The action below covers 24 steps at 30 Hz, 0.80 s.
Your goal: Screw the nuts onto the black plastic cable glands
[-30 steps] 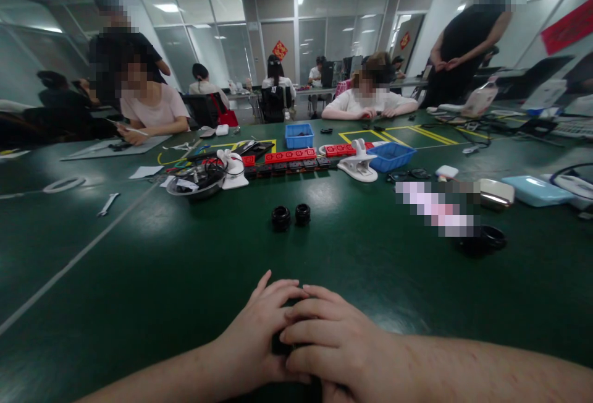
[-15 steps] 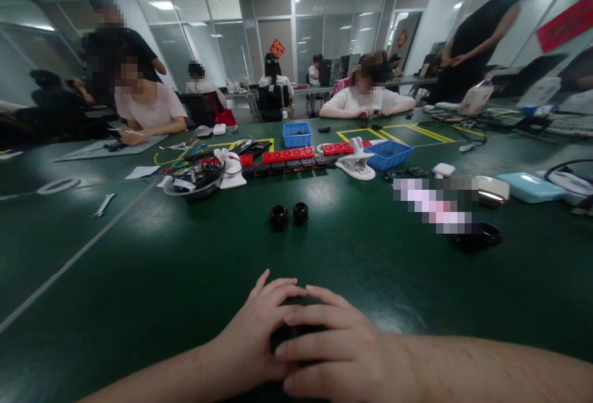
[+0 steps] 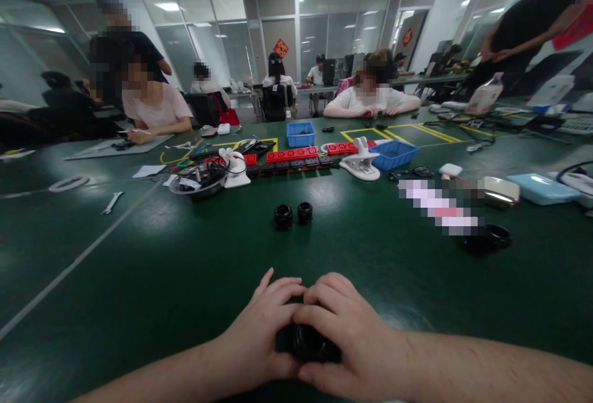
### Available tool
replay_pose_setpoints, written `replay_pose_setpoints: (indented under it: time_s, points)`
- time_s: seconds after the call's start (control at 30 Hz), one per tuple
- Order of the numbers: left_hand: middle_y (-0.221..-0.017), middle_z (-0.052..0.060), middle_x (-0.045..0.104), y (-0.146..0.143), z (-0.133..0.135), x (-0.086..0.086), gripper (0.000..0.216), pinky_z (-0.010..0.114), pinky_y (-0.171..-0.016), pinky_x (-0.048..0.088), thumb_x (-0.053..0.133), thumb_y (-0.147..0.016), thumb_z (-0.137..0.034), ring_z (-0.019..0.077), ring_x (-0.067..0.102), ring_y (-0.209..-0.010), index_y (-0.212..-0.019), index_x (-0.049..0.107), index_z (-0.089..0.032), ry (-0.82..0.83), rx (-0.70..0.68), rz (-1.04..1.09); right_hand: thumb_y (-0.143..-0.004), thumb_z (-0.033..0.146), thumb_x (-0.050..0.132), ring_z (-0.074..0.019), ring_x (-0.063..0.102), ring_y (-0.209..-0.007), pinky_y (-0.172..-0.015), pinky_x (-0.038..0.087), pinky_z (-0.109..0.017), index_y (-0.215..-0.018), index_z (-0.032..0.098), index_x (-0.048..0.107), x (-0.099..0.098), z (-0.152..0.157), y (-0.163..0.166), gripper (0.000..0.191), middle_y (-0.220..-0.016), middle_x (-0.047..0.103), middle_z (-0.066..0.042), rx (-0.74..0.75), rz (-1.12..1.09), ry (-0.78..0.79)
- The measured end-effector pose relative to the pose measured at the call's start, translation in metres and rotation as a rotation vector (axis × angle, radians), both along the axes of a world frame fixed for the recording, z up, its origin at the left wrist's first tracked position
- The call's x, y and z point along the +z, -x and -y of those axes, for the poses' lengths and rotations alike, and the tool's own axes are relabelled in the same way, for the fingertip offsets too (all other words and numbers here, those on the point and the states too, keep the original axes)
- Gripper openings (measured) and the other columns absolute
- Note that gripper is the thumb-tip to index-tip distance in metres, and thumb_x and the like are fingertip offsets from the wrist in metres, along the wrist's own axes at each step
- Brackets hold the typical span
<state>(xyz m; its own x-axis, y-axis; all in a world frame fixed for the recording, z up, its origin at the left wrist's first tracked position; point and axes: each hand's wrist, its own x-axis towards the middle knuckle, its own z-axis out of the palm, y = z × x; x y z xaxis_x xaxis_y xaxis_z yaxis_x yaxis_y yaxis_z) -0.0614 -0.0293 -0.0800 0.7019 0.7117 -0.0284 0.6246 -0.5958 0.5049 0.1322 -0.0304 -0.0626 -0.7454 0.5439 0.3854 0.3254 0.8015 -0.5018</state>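
A black, round, hollow piece point(image 3: 309, 342), like a lens barrel, is close in front of me, partly covered by fingers. My left hand point(image 3: 260, 322) closes around its left side, with one finger raised. Over its top and right side curls my right hand point(image 3: 354, 332), its thumb along the near edge. The fingertips of both hands meet above the piece. Farther out on the green table stand two similar black ribbed round pieces, a left one point(image 3: 283, 217) and a smaller right one point(image 3: 304, 212).
Across the table lie a bowl of parts point(image 3: 199, 190), a white clamp point(image 3: 360, 165), red socket strips point(image 3: 293, 154) and blue bins point(image 3: 393, 154). A wrench point(image 3: 112, 203) is at left, a black ring-shaped item point(image 3: 488, 238) at right. Several people sit or stand beyond.
My right hand's fingers have gone from stretched across the piece to curled around it, uncovering its round opening. The left hand stays nearly still. The view has shifted slightly left.
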Motion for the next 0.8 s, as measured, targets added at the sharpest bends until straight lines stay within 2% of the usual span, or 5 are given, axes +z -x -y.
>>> replay_pose_setpoints:
  time_s: [0.23,0.37,0.47,0.67,0.8]
  points:
    - [-0.125,0.003,0.050,-0.001,-0.001,0.004,0.057,0.064,-0.100,0.011,0.070,-0.064,-0.050,0.0326,0.039,-0.120,-0.117,0.052,-0.036,0.013,-0.009,-0.005,-0.069,0.022,0.043,-0.0175,0.046,-0.096,-0.087,0.036,-0.034,-0.097,0.017,0.059,0.003,-0.004,0.001,0.032,-0.099,0.061,-0.003,0.188,-0.047,-0.062]
    - [-0.125,0.004,0.050,-0.002,-0.001,0.003,0.061,0.063,-0.101,0.011,0.067,-0.063,-0.056,0.0325,0.039,-0.120,-0.117,0.052,-0.033,0.006,-0.007,0.001,-0.071,0.020,0.039,-0.0159,0.046,-0.103,-0.102,0.024,-0.036,-0.092,0.018,0.060,0.010,-0.005,-0.002,0.030,-0.103,0.063,0.000,0.261,0.012,-0.118]
    - [-0.125,0.004,0.050,-0.002,-0.001,0.002,0.057,0.061,-0.102,0.013,0.069,-0.065,-0.046,0.0310,0.040,-0.119,-0.117,0.052,-0.032,-0.003,0.005,0.000,-0.076,0.019,0.036,-0.0148,0.042,-0.113,-0.107,0.017,-0.034,-0.086,0.016,0.061,0.010,-0.004,-0.002,0.027,-0.105,0.063,0.000,0.292,0.003,-0.163]
    - [-0.122,0.003,0.051,-0.002,0.001,0.001,0.049,0.061,-0.101,0.014,0.069,-0.064,-0.037,0.0310,0.040,-0.119,-0.111,0.056,-0.031,-0.022,0.011,-0.012,-0.082,0.017,0.031,-0.0160,0.040,-0.118,-0.107,0.022,-0.036,-0.068,0.015,0.060,-0.003,-0.006,0.001,0.033,-0.101,0.065,-0.001,0.335,-0.121,-0.272]
    - [-0.121,0.004,0.052,-0.001,0.000,-0.001,0.056,0.060,-0.102,0.014,0.070,-0.063,-0.034,0.0304,0.041,-0.119,-0.116,0.053,-0.029,-0.031,0.012,-0.010,-0.085,0.019,0.031,-0.0173,0.033,-0.124,-0.109,0.015,-0.038,-0.085,0.015,0.063,0.006,-0.005,-0.005,0.032,-0.111,0.062,0.000,0.343,-0.032,-0.283]
